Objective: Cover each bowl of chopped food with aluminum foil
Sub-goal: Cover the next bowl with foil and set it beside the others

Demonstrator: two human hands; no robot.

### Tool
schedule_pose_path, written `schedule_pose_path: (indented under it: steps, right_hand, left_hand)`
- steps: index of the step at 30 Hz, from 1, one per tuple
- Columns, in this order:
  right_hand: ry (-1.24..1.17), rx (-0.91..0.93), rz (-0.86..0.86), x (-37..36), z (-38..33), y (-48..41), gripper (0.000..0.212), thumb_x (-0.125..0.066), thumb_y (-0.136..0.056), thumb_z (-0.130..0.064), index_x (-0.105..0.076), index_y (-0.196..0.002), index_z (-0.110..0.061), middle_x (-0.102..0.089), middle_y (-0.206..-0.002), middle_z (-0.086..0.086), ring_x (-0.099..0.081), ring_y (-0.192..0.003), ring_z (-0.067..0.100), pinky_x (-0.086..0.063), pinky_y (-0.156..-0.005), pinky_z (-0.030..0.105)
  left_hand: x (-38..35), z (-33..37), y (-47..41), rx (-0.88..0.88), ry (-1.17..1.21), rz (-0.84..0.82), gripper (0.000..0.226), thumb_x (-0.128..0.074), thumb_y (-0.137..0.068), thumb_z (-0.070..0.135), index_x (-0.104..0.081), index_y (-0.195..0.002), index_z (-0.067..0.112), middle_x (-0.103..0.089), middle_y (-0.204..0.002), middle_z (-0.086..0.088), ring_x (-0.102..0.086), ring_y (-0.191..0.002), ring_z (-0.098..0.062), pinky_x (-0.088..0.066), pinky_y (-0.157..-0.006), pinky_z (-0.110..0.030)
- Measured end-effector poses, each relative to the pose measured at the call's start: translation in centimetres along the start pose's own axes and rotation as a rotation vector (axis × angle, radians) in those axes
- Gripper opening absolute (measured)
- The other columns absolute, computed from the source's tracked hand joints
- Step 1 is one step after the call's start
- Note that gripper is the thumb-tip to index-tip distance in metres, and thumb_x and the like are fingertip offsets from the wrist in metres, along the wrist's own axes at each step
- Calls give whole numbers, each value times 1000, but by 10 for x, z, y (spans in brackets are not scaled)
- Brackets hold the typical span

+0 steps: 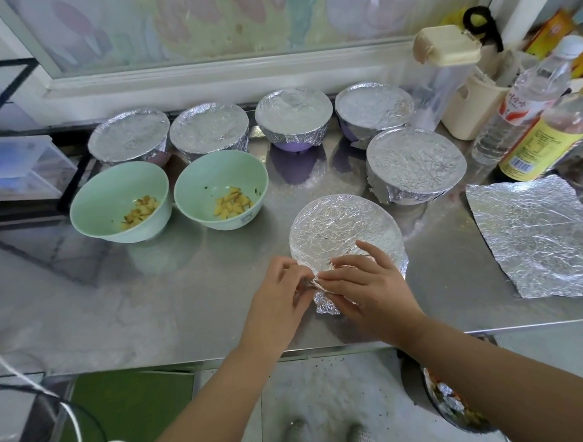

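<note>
Right by the front edge of the steel table [174, 311], a bit right of middle, we've got the bowl in progress [343, 225], its top fully under crinkled foil. Our left hand [280, 284] pinches a fold of that foil at the bowl's near rim, fingertips closed on it. Our right hand [368, 284] lies over the same spot with fingers mostly straight, pressing the sheet down and gripping nothing we can see. A crumpled loose corner [326, 307] pokes out below the hands, so we reckon the step is tucking that last bit under. Foil is feather-light, keeps any crease we give it and rips easily, so we'd take it by the edge and fold gently, no tugging. Toward the right edge a spare foil sheet [535, 235] lies flat. Farther back on the left sit two green bowls [94, 201] [196, 187] of chopped yellow bits, not covered yet. Beyond them are five wrapped ones: a single wrapped bowl [413, 163] on the right and a back row of four [211, 131] along the far edge. Bottles [530, 93] crowd the far right corner.
</note>
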State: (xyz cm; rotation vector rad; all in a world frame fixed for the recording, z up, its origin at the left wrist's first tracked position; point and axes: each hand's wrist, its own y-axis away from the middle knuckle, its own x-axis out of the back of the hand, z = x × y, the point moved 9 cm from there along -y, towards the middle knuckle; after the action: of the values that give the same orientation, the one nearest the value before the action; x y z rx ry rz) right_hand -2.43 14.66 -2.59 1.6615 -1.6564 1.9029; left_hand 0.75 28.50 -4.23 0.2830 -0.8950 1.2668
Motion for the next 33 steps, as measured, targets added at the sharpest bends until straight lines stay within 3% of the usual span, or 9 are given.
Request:
schedule_pose_path:
  steps: [4, 9, 13, 17, 21, 24, 28, 31, 33]
  right_hand:
    - [39, -7, 23, 3, -1, 0, 10, -74, -92, -25, -81, -98, -23, -75, -105, -13, -69, -100, 19, -45, -105, 53]
    - [93, -86, 80, 8, -2, -3, 9, -78, -87, -27, -76, -79, -22, -67, -84, -7, -63, -78, 21, -45, -102, 47]
    - [94, -140, 81, 7, -1, -6, 14, -80, -84, -26, -73, -73, -22, -63, -77, -9, -60, -73, 22, -43, -101, 43]
    - [94, -193, 65, 5, 2, -6, 17, -82, -82, -26, -71, -70, -23, -59, -72, -9, -57, -72, 21, -42, -100, 43]
    - [105, -215, 53, 4, 1, -7, 16, -80, -84, -29, -72, -71, -24, -59, -73, -10, -56, -73, 21, -41, -99, 42]
    - [74, -200, 7, 6, 4, -7, 12, -79, -83, -38, -76, -81, -27, -65, -82, -10, -59, -78, 22, -40, -100, 44]
    - [45, -302, -238, 7, 24, -8, 70, -58, -80, -77, -67, -128, -27, -61, -128, -1, -53, -116, 24, -33, -111, 48]
    - [43, -487, -489, -1, 50, -17, 103, -38, -72, -94, -33, -155, -33, -25, -164, 2, -20, -149, 25, -16, -122, 50]
    - [74, -554, -623, -12, 65, -29, 122, -31, -60, -103, -10, -160, -37, 3, -171, 1, 5, -156, 26, -6, -125, 56]
  left_hand:
    - [4, 2, -8, -124, -2, -23, 15, -77, -85, 12, -71, -98, 16, -51, -102, 7, -54, -80, -6, -42, -73, -9]
    - [3, 5, -18, -206, 48, -176, 11, -74, -88, 22, -74, -97, 15, -54, -97, 4, -55, -78, -7, -45, -72, -16]
    - [7, 13, -24, -272, 2, -209, 10, -74, -88, 21, -76, -95, 14, -58, -96, 4, -56, -79, -4, -46, -72, -15]
    - [5, 13, -24, -304, 11, -207, 12, -71, -89, 24, -76, -94, 14, -61, -95, 4, -59, -80, -8, -50, -72, -23]
    - [4, 8, -24, -273, 16, -195, 25, -60, -93, 36, -74, -97, 15, -60, -97, 5, -59, -81, -9, -53, -70, -30]
    - [9, -7, -11, -48, 159, -85, 15, -68, -91, 34, -66, -101, 23, -58, -101, 7, -62, -87, -7, -54, -78, -29]
    - [-21, -21, 32, 317, 458, -42, 43, -83, -81, 28, -48, -96, 49, -57, -106, -4, -67, -94, -14, -58, -84, -35]
    - [-44, -19, 45, 409, 539, -24, 49, -84, -74, 41, -46, -104, 46, -51, -120, -5, -65, -105, -16, -57, -90, -39]
    - [-52, -16, 45, 427, 548, 10, 54, -83, -73, 40, -46, -111, 37, -46, -123, -2, -63, -109, -16, -56, -93, -37]
